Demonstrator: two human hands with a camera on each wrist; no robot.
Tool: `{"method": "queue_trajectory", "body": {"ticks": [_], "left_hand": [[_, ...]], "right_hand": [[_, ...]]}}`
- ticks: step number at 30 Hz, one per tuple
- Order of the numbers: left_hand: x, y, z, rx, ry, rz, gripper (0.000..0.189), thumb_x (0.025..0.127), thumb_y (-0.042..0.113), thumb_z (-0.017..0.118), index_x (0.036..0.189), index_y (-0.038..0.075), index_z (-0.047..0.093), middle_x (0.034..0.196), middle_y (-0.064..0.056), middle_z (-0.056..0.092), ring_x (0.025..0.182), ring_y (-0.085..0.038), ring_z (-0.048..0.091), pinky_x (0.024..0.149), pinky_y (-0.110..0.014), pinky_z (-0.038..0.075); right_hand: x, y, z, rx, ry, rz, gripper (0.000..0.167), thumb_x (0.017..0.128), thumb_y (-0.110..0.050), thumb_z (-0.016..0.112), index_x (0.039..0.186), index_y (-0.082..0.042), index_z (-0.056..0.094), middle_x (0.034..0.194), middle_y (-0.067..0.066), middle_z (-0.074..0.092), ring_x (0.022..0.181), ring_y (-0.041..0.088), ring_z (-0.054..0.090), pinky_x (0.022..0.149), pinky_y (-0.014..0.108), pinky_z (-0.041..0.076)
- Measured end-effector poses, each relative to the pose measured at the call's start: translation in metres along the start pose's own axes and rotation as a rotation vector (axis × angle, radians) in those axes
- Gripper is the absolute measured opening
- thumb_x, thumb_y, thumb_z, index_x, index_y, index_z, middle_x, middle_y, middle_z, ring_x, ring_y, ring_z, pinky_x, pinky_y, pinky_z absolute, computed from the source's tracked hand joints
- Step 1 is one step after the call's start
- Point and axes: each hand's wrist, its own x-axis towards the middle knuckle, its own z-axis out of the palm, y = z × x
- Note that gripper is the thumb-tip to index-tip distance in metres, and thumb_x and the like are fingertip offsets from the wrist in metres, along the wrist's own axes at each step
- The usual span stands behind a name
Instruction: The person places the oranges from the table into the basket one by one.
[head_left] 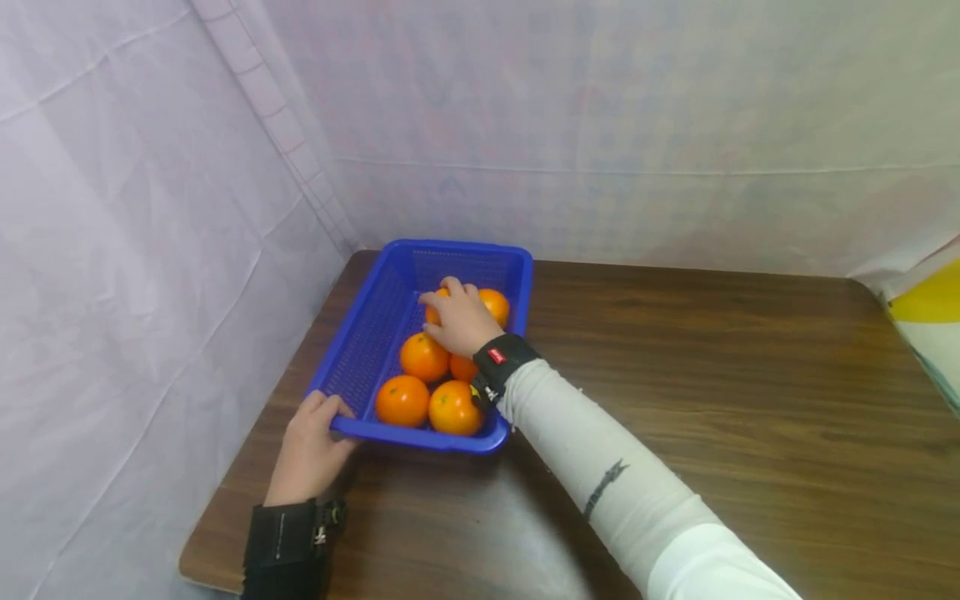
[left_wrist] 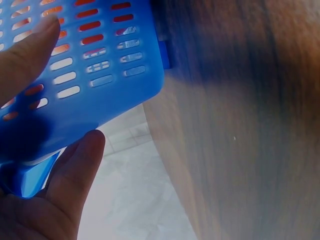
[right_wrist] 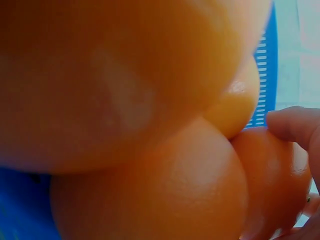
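A blue plastic basket (head_left: 427, 435) with slotted walls stands on the table, holding several oranges. My left hand (head_left: 309, 450) grips its near left corner, fingers and thumb over the rim. In the left wrist view, the thumb and a finger lie on either side of the basket wall (left_wrist: 120, 92). Reaching inside, my right hand (head_left: 461, 321) curls its fingers round an orange (head_left: 432, 314) toward the far end. In the right wrist view that orange (right_wrist: 270, 182) sits against the fingers, behind nearer oranges. Another orange (head_left: 495, 306) lies right beside the hand; two more, one of them an orange (head_left: 402, 402), sit at the near end.
The brown wooden table (head_left: 720, 375) extends to the right of the basket. White sheeting (head_left: 600, 125) hangs behind it and along the left side. At the far right edge is a yellow and white item (head_left: 930, 296).
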Motion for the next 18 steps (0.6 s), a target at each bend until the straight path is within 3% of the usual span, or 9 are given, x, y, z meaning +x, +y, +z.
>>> {"method": "queue_trajectory", "body": {"ticks": [8, 18], "left_hand": [[-0.0008, 0.0028, 0.0014, -0.007, 0.003, -0.004, 0.031, 0.069, -0.003, 0.084, 0.080, 0.011, 0.059, 0.087, -0.005, 0.051, 0.091, -0.029, 0.062, 0.082, -0.050, 0.053], [0.0005, 0.0063, 0.0003, -0.005, -0.022, -0.031, 0.029, 0.071, -0.001, 0.083, 0.081, 0.011, 0.059, 0.089, -0.006, 0.052, 0.092, -0.029, 0.061, 0.083, -0.049, 0.052]], "right_hand": [[0.0021, 0.0040, 0.0052, -0.080, -0.057, 0.000, 0.043, 0.102, -0.038, 0.056, 0.142, -0.022, 0.056, 0.150, 0.014, 0.047, 0.146, 0.029, 0.036, 0.120, 0.046, 0.027], [0.0047, 0.0075, 0.0082, -0.059, -0.104, 0.046, 0.043, 0.104, -0.032, 0.053, 0.145, -0.022, 0.053, 0.153, 0.016, 0.042, 0.147, 0.031, 0.032, 0.121, 0.046, 0.025]]}}
